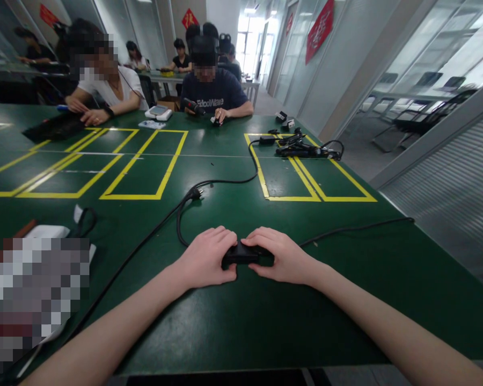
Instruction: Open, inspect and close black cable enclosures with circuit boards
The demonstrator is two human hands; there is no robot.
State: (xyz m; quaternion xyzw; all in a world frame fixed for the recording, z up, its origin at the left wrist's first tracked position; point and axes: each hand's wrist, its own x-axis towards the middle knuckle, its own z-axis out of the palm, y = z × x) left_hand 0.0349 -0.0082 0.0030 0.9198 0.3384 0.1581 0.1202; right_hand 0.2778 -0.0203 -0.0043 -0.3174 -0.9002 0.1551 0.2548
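Observation:
A black power adapter lies low over the green table, between my two hands. My left hand is closed around its left end, thumb toward me and fingers over the far side. At the other end my right hand grips it in the same way, partly hiding that end. A thin black cord runs off to the right from behind my right hand. On the left, a black cable curves from my left hand up to a plug resting on the table.
Yellow tape marks rectangles on the green table. A pile of black cables and adapters sits at the far right. A blurred-out item lies at the near left. Across the table, two people work with a dark tray and a power screwdriver.

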